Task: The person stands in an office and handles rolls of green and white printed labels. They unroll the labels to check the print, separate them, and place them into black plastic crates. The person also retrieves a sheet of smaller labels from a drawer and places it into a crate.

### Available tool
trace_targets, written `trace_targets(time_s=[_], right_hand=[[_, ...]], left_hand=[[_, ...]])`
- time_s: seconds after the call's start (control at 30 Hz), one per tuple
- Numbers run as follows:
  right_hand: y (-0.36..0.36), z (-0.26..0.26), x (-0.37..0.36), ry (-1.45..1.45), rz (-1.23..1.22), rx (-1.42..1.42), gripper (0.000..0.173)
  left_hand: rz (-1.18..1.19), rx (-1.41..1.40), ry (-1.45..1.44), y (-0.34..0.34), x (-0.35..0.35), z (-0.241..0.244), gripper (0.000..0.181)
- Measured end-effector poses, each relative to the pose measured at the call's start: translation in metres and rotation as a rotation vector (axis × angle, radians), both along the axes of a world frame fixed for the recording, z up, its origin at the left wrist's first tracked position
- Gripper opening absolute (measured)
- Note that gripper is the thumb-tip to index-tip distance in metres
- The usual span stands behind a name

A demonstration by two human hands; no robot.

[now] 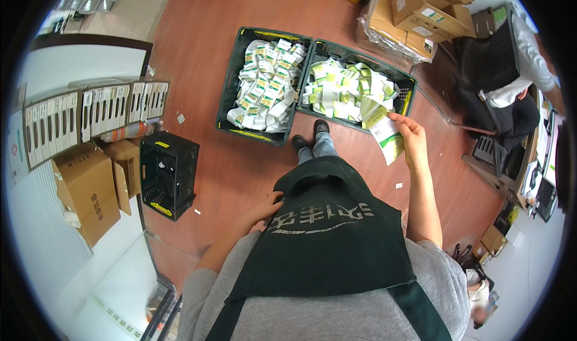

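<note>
My right hand [408,131] pinches a strip of green-and-white printed labels or packaging [383,133] between thumb and fingers; its lower end hangs outside the right dark crate [365,53], and the strip runs up to the pile inside. That crate holds a heap of similar green-and-white strips [336,90]. Beside it, the left dark crate [225,88] holds piled white strips with green and tan print [266,81]. My left hand [269,204] rests against the side of the dark green apron [333,251], its fingers partly hidden; whether it grips the cloth is unclear.
An open dark crate [169,138] and cardboard boxes [92,192] stand at left, below a row of file holders [52,129]. More cardboard boxes [383,20] are stacked at upper right. A person [518,66] sits on a black chair at right; another person [478,291] is at lower right.
</note>
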State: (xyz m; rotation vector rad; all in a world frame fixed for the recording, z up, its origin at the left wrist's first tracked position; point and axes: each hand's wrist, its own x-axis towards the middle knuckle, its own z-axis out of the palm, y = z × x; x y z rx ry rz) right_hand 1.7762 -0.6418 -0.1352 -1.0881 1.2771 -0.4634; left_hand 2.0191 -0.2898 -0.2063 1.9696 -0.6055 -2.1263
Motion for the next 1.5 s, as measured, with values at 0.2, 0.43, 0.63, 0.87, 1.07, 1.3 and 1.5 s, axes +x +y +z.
trace_targets(time_s=[0.2, 0.43, 0.63, 0.87, 1.07, 1.3, 1.5], right_hand=[[-0.016, -0.027, -0.027, -0.032, -0.098, 0.068, 0.025], [-0.006, -0.11, -0.037, -0.085, -0.258, 0.178, 0.02], [0.004, -0.142, -0.047, -0.057, -0.318, 0.262, 0.019], [0.032, -0.177, -0.065, 0.015, -0.399, 0.298, 0.02], [0.075, -0.188, -0.057, -0.028, -0.516, 0.302, 0.021], [0.192, -0.217, -0.052, -0.147, -0.737, 0.479, 0.021], [0.279, -0.235, -0.025, -0.242, -0.863, 0.495, 0.019]], left_hand=[[0.154, -0.196, 0.02, -0.014, -0.015, 0.014, 0.039], [0.16, -0.376, -0.177, -0.009, -0.034, 0.0, 0.024], [0.184, -0.321, -0.188, -0.008, -0.031, -0.015, 0.024], [-0.078, -0.171, -0.172, -0.019, -0.009, 0.005, 0.027], [-0.333, -0.147, -0.144, -0.036, 0.034, 0.014, 0.026], [-0.478, -0.225, -0.234, -0.074, 0.044, 0.02, 0.018], [-0.749, -0.341, -0.128, -0.042, 0.061, 0.005, 0.02]])
